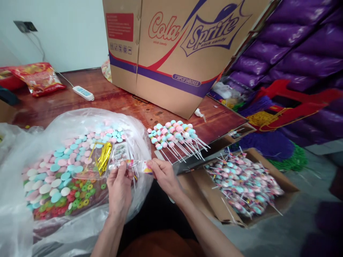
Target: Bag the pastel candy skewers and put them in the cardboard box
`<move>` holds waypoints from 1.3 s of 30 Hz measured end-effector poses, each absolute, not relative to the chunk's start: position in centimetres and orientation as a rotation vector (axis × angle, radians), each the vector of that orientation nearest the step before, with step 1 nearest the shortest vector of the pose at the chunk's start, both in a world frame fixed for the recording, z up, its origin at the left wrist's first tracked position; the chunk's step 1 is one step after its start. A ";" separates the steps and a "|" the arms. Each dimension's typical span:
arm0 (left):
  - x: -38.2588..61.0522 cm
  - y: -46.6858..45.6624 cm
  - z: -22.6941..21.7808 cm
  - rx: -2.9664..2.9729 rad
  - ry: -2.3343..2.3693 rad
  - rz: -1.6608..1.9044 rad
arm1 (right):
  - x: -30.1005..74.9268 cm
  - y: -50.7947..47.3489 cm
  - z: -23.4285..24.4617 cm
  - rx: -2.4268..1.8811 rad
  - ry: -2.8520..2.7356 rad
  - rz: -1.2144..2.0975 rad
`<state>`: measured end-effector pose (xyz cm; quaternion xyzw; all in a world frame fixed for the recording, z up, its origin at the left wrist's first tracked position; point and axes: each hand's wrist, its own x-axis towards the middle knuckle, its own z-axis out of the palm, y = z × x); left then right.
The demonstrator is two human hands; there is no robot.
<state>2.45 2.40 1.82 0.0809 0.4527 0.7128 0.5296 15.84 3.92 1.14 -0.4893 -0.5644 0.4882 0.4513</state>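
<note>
My left hand [120, 184] pinches one end of a small clear plastic wrapper [138, 166] with coloured print. At its other end, the fingers of my right hand [164, 175] are closed on the wrapper. Just beyond my left hand lie a stack of printed wrappers [120, 151] and a bundle of gold twist ties [104, 159], the ties in a clear tray. Behind my right hand, a pile of pink, blue and white candy skewers [174, 132] rests on the table with its white sticks toward me.
To the left, a large plastic bag [80, 116] holds loose pastel candies [60, 162] and ring gummies [77, 196]. An open carton [211, 200] of wrapped candy sticks [243, 180] stands low at right. A big cardboard box [163, 67] stands at the back, near a power strip [83, 93].
</note>
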 end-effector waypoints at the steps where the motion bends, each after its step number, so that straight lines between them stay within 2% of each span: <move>1: 2.5 2.5 1.8 0.192 1.087 1.712 | 16.2 4.2 1.2 -1.242 -1.412 1.121; 3: 2.5 2.7 1.8 0.168 1.095 1.737 | 17.3 5.2 1.3 -1.347 -1.431 0.859; 8: 2.0 3.2 1.9 0.102 1.093 1.776 | 21.4 8.9 0.7 -1.738 -1.600 -0.058; 11: 1.5 3.3 2.0 0.096 1.086 1.774 | 23.0 10.3 -0.3 -1.899 -1.709 -0.249; 16: 0.7 3.3 1.8 0.054 1.116 1.802 | 22.9 9.7 -1.3 -1.833 -1.608 -0.109; 21: -0.6 3.5 1.6 0.076 1.165 1.845 | 20.7 4.8 0.6 -1.452 -1.456 0.419; 24: -1.3 3.6 1.5 0.105 1.175 1.895 | 19.2 1.3 2.2 -1.238 -1.509 0.600; 28: -1.6 3.5 1.4 0.108 1.162 1.928 | 18.1 -1.0 3.1 -1.036 -1.636 0.614; 39: -1.8 2.8 1.1 0.234 1.145 1.938 | 19.7 -1.3 2.9 -0.972 -1.895 0.439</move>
